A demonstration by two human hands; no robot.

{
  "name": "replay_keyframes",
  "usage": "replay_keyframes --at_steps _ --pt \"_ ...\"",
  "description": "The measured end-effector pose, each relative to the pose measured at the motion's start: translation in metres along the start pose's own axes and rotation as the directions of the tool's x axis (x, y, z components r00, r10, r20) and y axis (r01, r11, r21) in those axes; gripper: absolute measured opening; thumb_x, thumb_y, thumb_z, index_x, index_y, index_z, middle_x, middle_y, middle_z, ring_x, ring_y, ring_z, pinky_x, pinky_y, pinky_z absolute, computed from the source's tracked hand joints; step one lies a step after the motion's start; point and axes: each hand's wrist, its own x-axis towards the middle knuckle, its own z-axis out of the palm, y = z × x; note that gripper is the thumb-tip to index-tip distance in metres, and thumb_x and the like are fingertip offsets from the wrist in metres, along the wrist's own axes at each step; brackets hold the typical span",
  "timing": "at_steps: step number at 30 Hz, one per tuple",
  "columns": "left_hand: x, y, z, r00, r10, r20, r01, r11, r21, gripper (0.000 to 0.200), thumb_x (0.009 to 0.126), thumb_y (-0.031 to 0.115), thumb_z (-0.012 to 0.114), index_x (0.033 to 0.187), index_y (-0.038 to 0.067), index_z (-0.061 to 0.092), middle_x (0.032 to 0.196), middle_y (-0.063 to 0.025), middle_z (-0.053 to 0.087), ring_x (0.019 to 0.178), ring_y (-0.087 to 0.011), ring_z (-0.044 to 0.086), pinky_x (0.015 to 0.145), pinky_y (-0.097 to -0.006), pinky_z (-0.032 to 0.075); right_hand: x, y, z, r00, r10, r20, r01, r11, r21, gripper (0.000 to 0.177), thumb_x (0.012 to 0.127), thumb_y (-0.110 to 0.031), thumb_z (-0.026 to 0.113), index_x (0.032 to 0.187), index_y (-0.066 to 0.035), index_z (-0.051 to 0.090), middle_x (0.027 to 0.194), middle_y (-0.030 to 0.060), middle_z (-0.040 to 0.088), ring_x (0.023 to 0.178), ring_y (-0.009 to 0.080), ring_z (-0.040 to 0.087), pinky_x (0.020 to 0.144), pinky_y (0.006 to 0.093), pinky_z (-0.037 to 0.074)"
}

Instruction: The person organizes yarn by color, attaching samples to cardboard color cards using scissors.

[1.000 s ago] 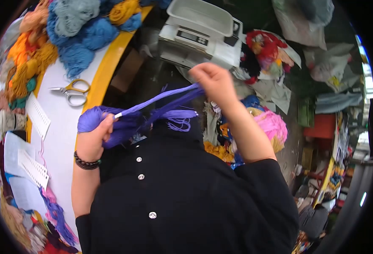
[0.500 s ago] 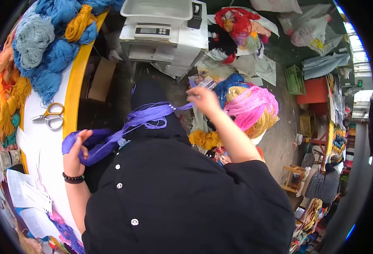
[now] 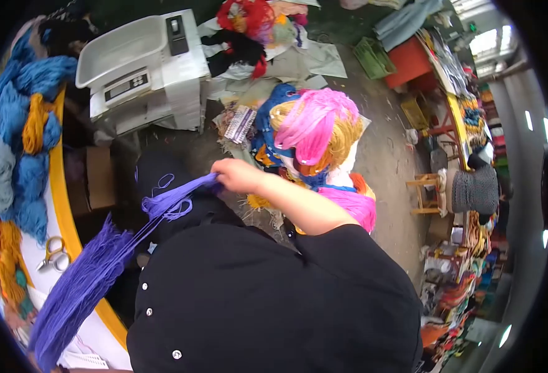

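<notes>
Purple yarn (image 3: 90, 280) stretches diagonally across the lap, from a wide, loose skein at the lower left to a thin bunch near the middle. My right hand (image 3: 235, 175) is closed round the thin end of the yarn, above my dark-clad leg. Some strands loop loosely just left of that hand. At the bottom left edge, only a sliver of skin shows beside the wide end of the skein; the fingers of my left hand are hidden there. Metal scissors with yellow on the handle (image 3: 54, 255) lie on the white table (image 3: 37, 248), next to the skein.
Blue yarn (image 3: 31, 186) and orange yarn cover the table's left side. A scale with a white tray (image 3: 123, 51) stands ahead. Pink and tan skeins (image 3: 317, 124) are piled to the right. Farther right, a person in a patterned top (image 3: 474, 189) is near a wooden stool (image 3: 424, 194).
The view has turned right. My left hand has gone down to the lower left edge, and the purple skein now stretches long. My right hand, closed on its end, appears farther left.
</notes>
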Motion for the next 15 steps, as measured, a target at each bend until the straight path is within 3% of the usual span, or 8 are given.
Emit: replay_keyframes --at_steps 3,5,6,7,11,12,13,15 --pt "0.012 -0.014 0.002 0.949 0.21 -0.233 -0.14 0.948 0.284 0.024 0.077 0.016 0.067 0.084 -0.003 0.054 0.077 -0.0159 0.056 0.058 -0.0249 0.053 0.048 -0.0323 0.042 -0.031 -0.007 -0.077 0.957 0.277 -0.083 -0.274 0.961 0.037 0.017 0.078 -0.01 0.056 0.093 -0.005 0.062 0.089 0.0177 0.063 0.088 0.0336 0.061 0.075 0.0406 0.048" --pt "0.018 -0.009 0.014 0.891 0.281 -0.356 -0.159 0.929 0.334 0.026 0.075 0.016 0.07 0.078 -0.004 0.054 0.071 -0.0167 0.055 0.059 -0.0284 0.055 0.048 -0.0347 0.044 -0.057 -0.003 -0.126 0.952 0.237 -0.192 -0.197 0.958 0.209 0.016 0.08 -0.009 0.055 0.095 -0.006 0.061 0.084 0.0083 0.062 0.083 0.0215 0.061 0.074 0.0352 0.049" --pt "0.022 -0.002 0.024 0.862 0.294 -0.414 -0.165 0.933 0.321 0.026 0.074 0.015 0.069 0.08 -0.005 0.054 0.071 -0.0166 0.055 0.059 -0.0279 0.056 0.049 -0.0349 0.044 -0.071 -0.009 -0.149 0.931 0.299 -0.21 -0.16 0.849 0.503 0.013 0.084 -0.007 0.053 0.095 -0.006 0.061 0.086 0.0042 0.062 0.085 0.016 0.06 0.077 0.0315 0.048" --pt "0.027 0.004 0.034 0.828 0.307 -0.469 -0.172 0.936 0.308 0.026 0.074 0.015 0.069 0.081 -0.006 0.054 0.072 -0.0165 0.055 0.06 -0.0274 0.056 0.049 -0.035 0.045 -0.086 -0.021 -0.179 0.946 0.223 -0.236 -0.087 0.874 0.478 0.019 0.088 -0.004 0.051 0.106 -0.005 0.057 0.094 0.0054 0.064 0.094 0.0177 0.061 0.087 0.033 0.048" --pt "0.046 0.064 0.101 0.451 0.296 -0.842 -0.193 0.954 0.231 0.031 0.073 0.01 0.067 0.091 -0.013 0.057 0.076 -0.0158 0.058 0.064 -0.0234 0.059 0.05 -0.0364 0.047 -0.151 -0.1 -0.265 0.888 0.049 -0.457 0.195 0.86 0.471 0.026 0.083 -0.014 0.056 0.103 0.002 0.056 0.089 0.0095 0.063 0.082 0.0171 0.061 0.078 0.029 0.047" --pt "0.019 0.016 0.108 0.651 -0.364 -0.666 -0.06 0.85 -0.523 0.031 0.075 0.009 0.064 0.095 -0.015 0.058 0.079 -0.0152 0.06 0.068 -0.0216 0.06 0.055 -0.0362 0.049 -0.168 -0.114 -0.279 0.867 -0.002 -0.499 0.238 0.881 0.41 0.026 0.084 -0.013 0.054 0.105 0.002 0.054 0.089 0.0103 0.062 0.082 0.0189 0.06 0.079 0.0314 0.047" --pt "-0.008 -0.033 0.114 0.521 -0.84 -0.153 0.098 0.237 -0.967 0.032 0.077 0.008 0.061 0.098 -0.017 0.059 0.083 -0.0146 0.061 0.073 -0.0198 0.062 0.06 -0.036 0.05 -0.182 -0.124 -0.288 0.816 -0.068 -0.574 0.337 0.862 0.377 0.023 0.085 -0.007 0.053 0.105 0.003 0.058 0.085 0.0082 0.063 0.08 0.0159 0.061 0.078 0.0288 0.048" --pt "0.013 0.039 0.089 0.819 -0.572 0.036 0.069 0.036 -0.997 0.041 0.077 0.017 0.062 0.103 -0.015 0.057 0.086 -0.014 0.062 0.077 -0.0197 0.06 0.066 -0.0341 0.048 -0.216 -0.142 -0.308 0.777 -0.083 -0.624 0.388 0.844 0.37 0.037 0.087 -0.013 0.053 0.119 0.005 0.049 0.087 0.0107 0.057 0.085 0.0232 0.058 0.087 0.0453 0.047"
